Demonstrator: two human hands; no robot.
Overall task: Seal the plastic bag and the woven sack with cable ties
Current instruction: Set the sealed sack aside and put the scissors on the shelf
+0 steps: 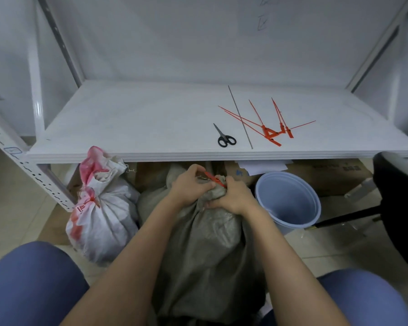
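Nearest the camera, the person's knees in blue cloth frame the bottom corners, and both bare forearms reach forward between them. Between the knees stands the woven sack (210,250), grey-brown, upright on the floor, its top gathered into a bunched neck. The right hand (233,196) is closed around that neck, fingers wrapped tight on the cloth. The left hand (191,184) is closed too, pinching at the top of the neck, where an orange cable tie (214,178) runs between the two hands, touching both.

Left of the sack, leaning against it, sits the plastic bag (99,208), white with red print, its neck already cinched by an orange tie (91,199). To the right of the sack stands a pale blue bucket (290,198), open side up.

Above and beyond them runs a white shelf (127,118). On it lie black-handled scissors (224,137), closed, and just to their right a thin grey rod (240,116). Past the rod a loose cluster of spare orange cable ties (271,132) lies scattered, their tails crossing.
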